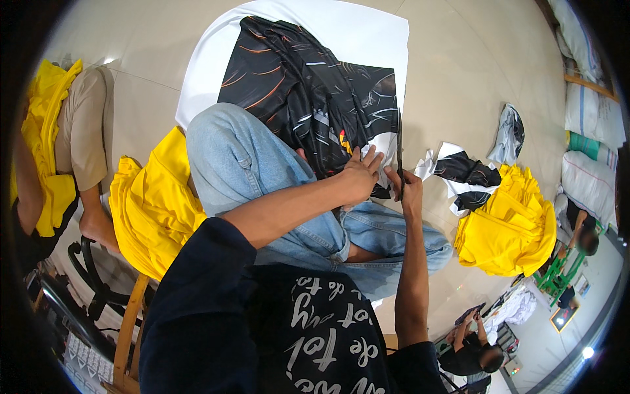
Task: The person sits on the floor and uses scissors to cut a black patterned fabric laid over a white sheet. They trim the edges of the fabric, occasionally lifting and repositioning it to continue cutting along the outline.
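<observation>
A black printed fabric point(269, 72) with orange and white streaks lies over a white sheet point(203, 72) on the floor, its near part bunched against my legs. My left hand point(359, 176) rests on the fabric's near right part with its fingers stretched out, beside a white patch point(384, 146). Just right of it, my right hand point(410, 188) is closed round dark scissors point(399, 148). Their long blade points away from me along the right edge of the fabric. The handles are mostly hidden by my fingers.
Black and white fabric scraps point(467, 174) and a yellow fabric pile point(508, 226) lie on the right; a grey scrap point(508, 134) is beyond them. More yellow fabric point(157, 203) is at my left, near another person's leg point(85, 125). White sacks point(587, 177) line the far right.
</observation>
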